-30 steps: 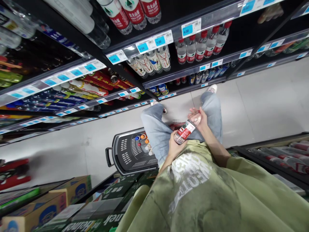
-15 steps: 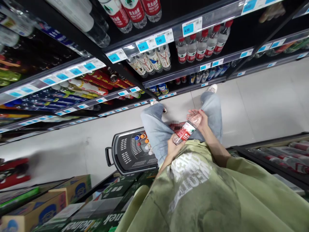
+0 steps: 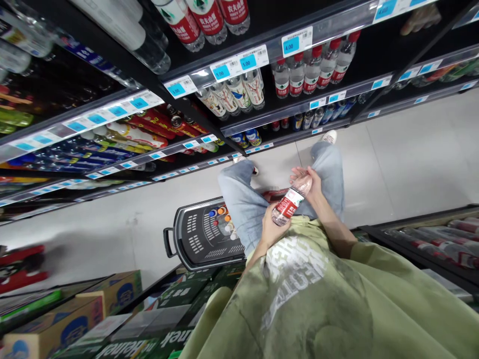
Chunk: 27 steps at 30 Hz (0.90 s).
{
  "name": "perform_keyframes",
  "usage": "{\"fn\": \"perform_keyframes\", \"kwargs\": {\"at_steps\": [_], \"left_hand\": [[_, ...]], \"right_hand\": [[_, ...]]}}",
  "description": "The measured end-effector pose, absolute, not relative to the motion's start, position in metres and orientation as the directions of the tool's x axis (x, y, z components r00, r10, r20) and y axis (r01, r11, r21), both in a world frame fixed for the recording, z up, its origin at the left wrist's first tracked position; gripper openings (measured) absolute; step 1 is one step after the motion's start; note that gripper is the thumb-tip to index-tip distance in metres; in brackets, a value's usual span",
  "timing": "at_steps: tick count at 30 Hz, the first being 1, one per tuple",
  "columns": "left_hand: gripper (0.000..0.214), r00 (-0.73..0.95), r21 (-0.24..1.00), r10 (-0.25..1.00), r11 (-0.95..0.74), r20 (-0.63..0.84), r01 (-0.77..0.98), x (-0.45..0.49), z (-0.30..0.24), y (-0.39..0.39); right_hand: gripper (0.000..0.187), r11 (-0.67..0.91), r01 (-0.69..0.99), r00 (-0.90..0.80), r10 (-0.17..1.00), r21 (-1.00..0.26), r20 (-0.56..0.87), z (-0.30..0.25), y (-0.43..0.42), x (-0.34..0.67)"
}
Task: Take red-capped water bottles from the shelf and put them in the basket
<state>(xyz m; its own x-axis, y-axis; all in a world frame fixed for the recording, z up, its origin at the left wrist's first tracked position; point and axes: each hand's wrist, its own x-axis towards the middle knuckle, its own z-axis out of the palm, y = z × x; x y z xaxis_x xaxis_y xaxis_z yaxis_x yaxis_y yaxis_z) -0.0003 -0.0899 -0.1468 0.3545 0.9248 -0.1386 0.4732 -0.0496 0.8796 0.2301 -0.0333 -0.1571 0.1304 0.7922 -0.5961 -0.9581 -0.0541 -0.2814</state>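
Observation:
A clear plastic water bottle [image 3: 287, 205] with a red and white label lies tilted in front of my lap, held between both hands. My left hand [image 3: 271, 225] is closed around its lower end. At the upper end, my right hand [image 3: 315, 186] has its fingers around the clear neck part; the cap is hidden by them. Beside my left leg stands a dark shopping basket [image 3: 183, 207] with several bottles [image 3: 221, 215] in it, capped in orange, blue, red and white.
Shelves of drinks run ahead, with red-capped water bottles [image 3: 311, 75] and price tags [image 3: 297, 44]. Green beer cartons [image 3: 149, 324] and cardboard boxes [image 3: 56, 319] are stacked behind on the left. Wrapped bottles [image 3: 441, 244] lie on the right. My knees [image 3: 239, 179] are bent over the tiled floor.
The bottle's lower end has shifted slightly to the right, together with my left hand, and its label has turned a little. My right hand stays at the upper end.

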Motion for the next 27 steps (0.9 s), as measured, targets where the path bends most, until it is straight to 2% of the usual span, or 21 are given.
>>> {"fn": "perform_keyframes", "kwargs": {"at_steps": [10,20,27], "left_hand": [[0.07,0.368,0.832,0.925,-0.132,-0.093,0.539,-0.002,-0.142,-0.09],[0.07,0.312,0.843,0.917,0.047,-0.249,0.535,-0.001,-0.127,-0.085],[0.07,0.353,0.861,0.904,0.032,-0.241,0.507,-0.001,-0.132,-0.087]], "right_hand": [[0.023,-0.055,-0.964,0.114,0.801,-0.262,-0.587,-0.156,-0.033,0.232],[0.021,-0.061,-0.969,0.091,0.808,-0.237,-0.582,-0.153,-0.036,0.231],[0.022,-0.068,-0.962,0.106,0.799,-0.264,-0.593,-0.153,-0.035,0.232]]}}
